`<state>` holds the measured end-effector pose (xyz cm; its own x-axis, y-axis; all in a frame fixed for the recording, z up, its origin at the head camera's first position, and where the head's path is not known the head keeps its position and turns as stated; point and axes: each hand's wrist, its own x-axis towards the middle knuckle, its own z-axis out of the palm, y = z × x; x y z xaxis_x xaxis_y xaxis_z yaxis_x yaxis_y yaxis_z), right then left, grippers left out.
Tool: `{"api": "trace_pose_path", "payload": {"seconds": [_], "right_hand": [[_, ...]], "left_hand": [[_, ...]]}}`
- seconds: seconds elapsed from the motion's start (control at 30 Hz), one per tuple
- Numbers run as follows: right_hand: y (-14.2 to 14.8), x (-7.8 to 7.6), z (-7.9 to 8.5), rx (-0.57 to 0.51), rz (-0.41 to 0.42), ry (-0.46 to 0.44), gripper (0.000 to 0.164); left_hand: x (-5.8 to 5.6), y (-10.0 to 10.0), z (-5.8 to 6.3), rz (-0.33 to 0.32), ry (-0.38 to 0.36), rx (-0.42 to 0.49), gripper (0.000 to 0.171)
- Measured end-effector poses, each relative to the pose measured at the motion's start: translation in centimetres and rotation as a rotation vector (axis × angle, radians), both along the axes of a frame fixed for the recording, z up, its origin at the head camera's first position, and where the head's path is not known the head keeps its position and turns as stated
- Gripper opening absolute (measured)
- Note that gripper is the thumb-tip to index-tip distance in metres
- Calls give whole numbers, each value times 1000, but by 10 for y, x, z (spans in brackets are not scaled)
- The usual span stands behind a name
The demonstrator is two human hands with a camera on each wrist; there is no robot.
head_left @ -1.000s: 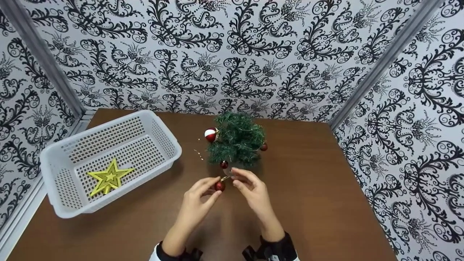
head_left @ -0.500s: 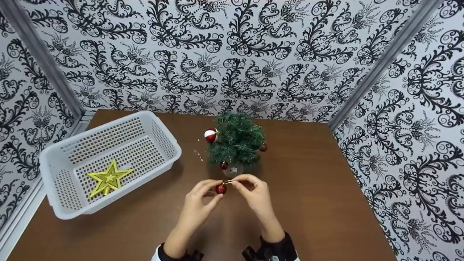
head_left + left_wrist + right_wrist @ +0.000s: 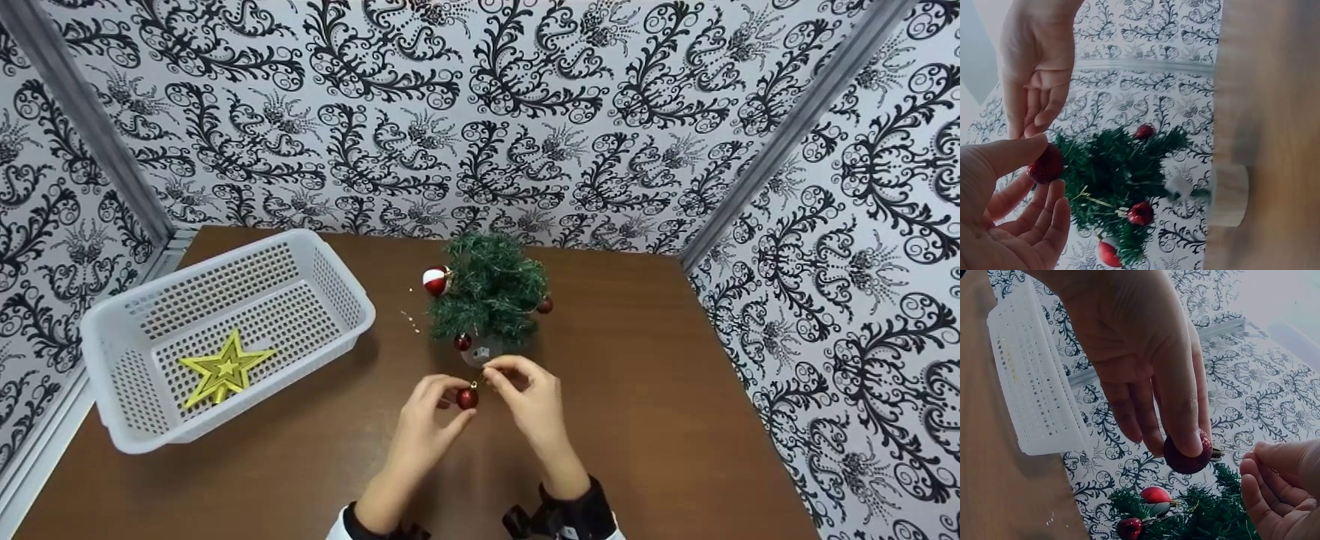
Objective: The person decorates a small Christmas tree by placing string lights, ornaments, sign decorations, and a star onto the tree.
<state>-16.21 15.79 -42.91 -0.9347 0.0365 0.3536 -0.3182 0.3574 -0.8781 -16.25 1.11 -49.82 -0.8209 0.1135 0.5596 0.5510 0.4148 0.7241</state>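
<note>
My left hand holds a red glitter bauble between thumb and fingers, in front of a small green Christmas tree. At the gold hanging loop on top of that bauble, the thumb and index finger of my right hand pinch together. The right wrist view shows the bauble's gold cap pointing toward the right fingertips. On the tree hang a red-and-white bauble at the left, a dark red bauble at the front and another red bauble at the right.
A white perforated basket stands at the left of the brown table, with a yellow star inside. Small pale flecks lie left of the tree. The tree's round wooden base shows in the left wrist view. Patterned walls enclose the table.
My left hand has shifted slightly right and toward me with the bauble. My right fingers have moved back from the tree's foot and now pinch the bauble's gold loop.
</note>
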Motion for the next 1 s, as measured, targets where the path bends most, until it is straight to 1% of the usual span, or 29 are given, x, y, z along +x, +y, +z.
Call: {"api": "trace_pose_path", "payload": {"seconds": [0.03,0.13,0.2,0.27,0.33,0.43,0.53,0.7,0.77,0.9,1.0], "right_hand": [[0,0,0,41,-16,29,7],[4,-7,-11,170,-44,121,6],[8,-12,-20,243,-44,166,8],[13,-17,-28,297,-32,185,11],[15,-17,-29,327,-21,189,10],[18,-18,-30,339,-7,184,9],[19,-17,-30,342,6,182,9],[19,-14,-28,345,32,173,11],[19,-14,-28,340,36,175,10],[23,-16,-28,323,32,190,9],[29,-23,-30,339,-7,220,9]], "left_hand": [[0,1,-1,-5,-13,7,34],[-1,2,-3,-21,-42,23,36],[-2,3,-4,-30,-61,29,37],[-4,3,-3,-29,-71,36,35],[-6,4,-3,-23,-79,39,32],[-10,6,-1,-2,-76,30,27],[-15,8,0,4,-68,7,24],[-20,13,-2,-28,-69,2,19],[-22,15,-3,-31,-70,3,17],[-28,19,-3,-8,-81,-3,14],[-37,24,-3,25,-75,-8,12]]}}
